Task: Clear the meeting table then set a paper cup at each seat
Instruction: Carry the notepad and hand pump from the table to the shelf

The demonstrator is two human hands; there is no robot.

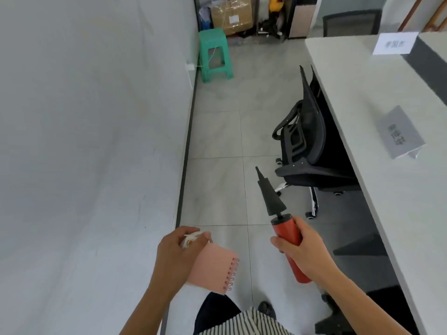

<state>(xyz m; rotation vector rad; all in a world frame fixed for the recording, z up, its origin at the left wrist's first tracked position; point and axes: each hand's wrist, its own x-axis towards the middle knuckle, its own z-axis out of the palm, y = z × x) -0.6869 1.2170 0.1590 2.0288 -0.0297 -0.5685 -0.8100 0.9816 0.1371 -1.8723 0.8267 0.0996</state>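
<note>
Head view: left fingers [191, 230] grip pink notebook [212, 267], right fingers [306, 229] grip red pump [286, 230]; name card [399, 132] writing blurred

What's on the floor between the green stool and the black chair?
Nothing. In the head view, only bare grey tiles lie between the stool and the chair.
</note>
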